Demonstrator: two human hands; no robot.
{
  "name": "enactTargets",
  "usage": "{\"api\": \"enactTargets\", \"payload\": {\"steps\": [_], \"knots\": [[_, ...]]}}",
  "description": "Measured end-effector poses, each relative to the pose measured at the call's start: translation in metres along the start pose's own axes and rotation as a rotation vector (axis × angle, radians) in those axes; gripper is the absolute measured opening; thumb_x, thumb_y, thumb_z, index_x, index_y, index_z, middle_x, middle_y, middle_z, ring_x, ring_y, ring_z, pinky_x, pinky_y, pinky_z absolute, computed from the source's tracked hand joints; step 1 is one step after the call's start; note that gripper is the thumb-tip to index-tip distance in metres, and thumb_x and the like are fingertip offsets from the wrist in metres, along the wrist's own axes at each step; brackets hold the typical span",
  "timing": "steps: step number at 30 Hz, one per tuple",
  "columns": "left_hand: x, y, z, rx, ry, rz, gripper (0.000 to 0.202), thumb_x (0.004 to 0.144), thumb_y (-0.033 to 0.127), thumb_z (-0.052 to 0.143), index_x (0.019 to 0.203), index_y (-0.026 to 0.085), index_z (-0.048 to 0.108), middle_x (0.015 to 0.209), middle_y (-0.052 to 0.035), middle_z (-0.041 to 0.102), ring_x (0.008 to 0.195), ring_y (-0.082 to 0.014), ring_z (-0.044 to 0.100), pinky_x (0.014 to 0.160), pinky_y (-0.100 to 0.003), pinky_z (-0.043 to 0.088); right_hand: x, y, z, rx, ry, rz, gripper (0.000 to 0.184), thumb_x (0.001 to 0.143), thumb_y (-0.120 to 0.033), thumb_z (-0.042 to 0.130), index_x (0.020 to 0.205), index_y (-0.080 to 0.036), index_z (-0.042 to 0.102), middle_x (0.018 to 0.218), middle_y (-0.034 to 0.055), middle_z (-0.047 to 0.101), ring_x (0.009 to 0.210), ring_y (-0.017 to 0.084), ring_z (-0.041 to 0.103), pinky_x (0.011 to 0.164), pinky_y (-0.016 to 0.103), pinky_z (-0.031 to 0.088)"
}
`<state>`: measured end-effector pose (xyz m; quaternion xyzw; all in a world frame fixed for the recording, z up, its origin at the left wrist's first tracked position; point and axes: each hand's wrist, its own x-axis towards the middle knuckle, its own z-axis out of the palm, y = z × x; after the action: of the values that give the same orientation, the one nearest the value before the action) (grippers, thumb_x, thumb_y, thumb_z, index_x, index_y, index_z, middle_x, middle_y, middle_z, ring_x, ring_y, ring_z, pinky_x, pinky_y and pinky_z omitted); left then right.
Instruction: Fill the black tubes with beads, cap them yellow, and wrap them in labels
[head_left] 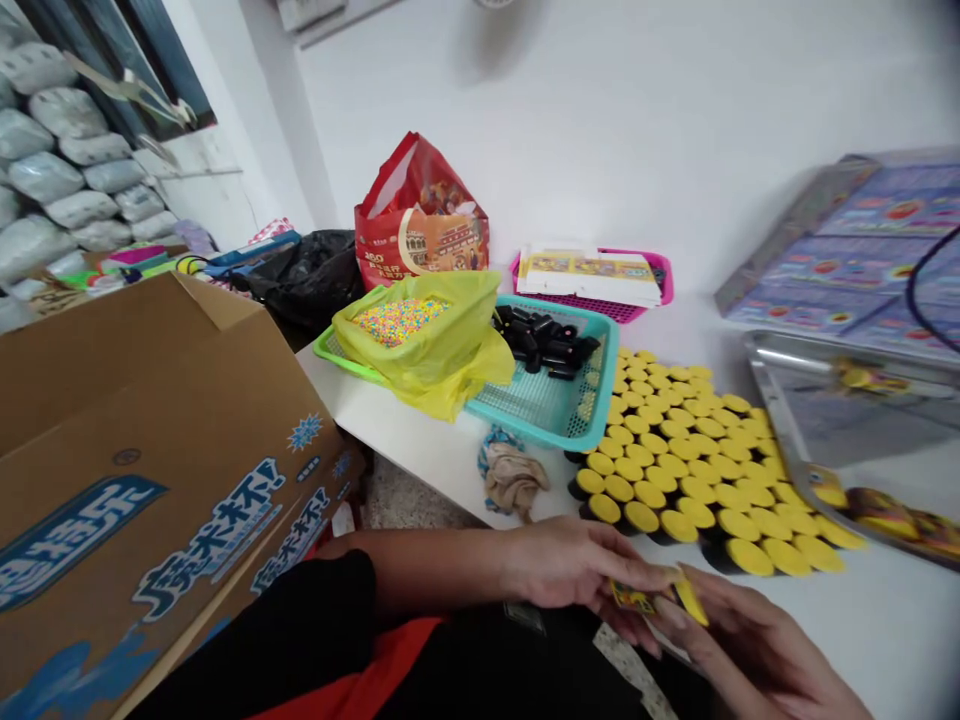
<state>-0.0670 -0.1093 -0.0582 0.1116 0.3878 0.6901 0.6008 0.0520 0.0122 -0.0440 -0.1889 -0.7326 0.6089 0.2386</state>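
Low in the head view, both my hands are closed around a small yellow-capped container (690, 598) with a printed side. My left hand (559, 562) grips its printed end, thumb on top. The fingers of my right hand (765, 640) wrap the yellow end from the other side. Much of the container is covered by my fingers. Just beyond my hands, many black containers with yellow lids (697, 485) stand in close rows on the white table (427, 460). A crumpled beige cloth (516, 478) lies left of them.
A teal basket (510, 402) holds black pieces, beside a yellow bag (450, 365) of colourful beads. Behind are a red bag (420, 225) and a pink basket (626, 312). A metal tray (795, 400) stands right; a large cardboard box (187, 430) fills the left.
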Motion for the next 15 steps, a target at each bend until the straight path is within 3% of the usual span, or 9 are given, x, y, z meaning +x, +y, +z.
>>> {"api": "enactTargets", "payload": {"steps": [3,6,12,15], "knots": [[-0.007,0.003,0.006,0.033,0.076,0.063,0.054,0.047,0.045,0.093,0.079,0.014,0.062,0.061,-0.0023,0.065,0.046,-0.0157,0.060,0.047,-0.027,0.045,0.008,0.000,-0.006,-0.071,-0.118,0.001,0.046,0.065,-0.047,0.085,0.101,-0.019,0.075,0.095,0.0079,0.076,0.079,0.025,0.073,0.065,0.027,0.063],[-0.014,0.007,0.013,0.072,0.130,0.091,0.051,0.052,0.046,0.090,0.077,0.015,0.059,0.058,-0.0010,0.063,0.042,-0.0121,0.055,0.041,-0.023,0.039,0.012,0.002,-0.009,-0.035,-0.231,-0.034,0.037,0.071,-0.043,0.082,0.098,-0.019,0.075,0.088,0.0079,0.075,0.072,0.024,0.072,0.063,0.030,0.062],[-0.017,0.007,0.019,-0.019,0.136,0.072,0.039,0.062,0.037,0.086,0.076,0.016,0.056,0.062,-0.0001,0.059,0.045,-0.0100,0.054,0.036,-0.020,0.021,0.006,0.008,-0.005,0.026,-0.178,-0.206,0.018,0.081,-0.037,0.076,0.099,-0.031,0.074,0.081,0.0048,0.068,0.066,0.022,0.067,0.055,0.035,0.057],[-0.020,0.007,0.019,-0.030,0.093,0.049,0.036,0.066,0.036,0.084,0.075,0.015,0.056,0.060,0.0015,0.054,0.043,-0.0073,0.048,0.035,-0.019,0.018,0.005,0.006,-0.002,0.027,-0.156,-0.274,0.016,0.081,-0.036,0.077,0.096,-0.029,0.074,0.077,0.0035,0.065,0.063,0.020,0.063,0.051,0.034,0.053]]}}
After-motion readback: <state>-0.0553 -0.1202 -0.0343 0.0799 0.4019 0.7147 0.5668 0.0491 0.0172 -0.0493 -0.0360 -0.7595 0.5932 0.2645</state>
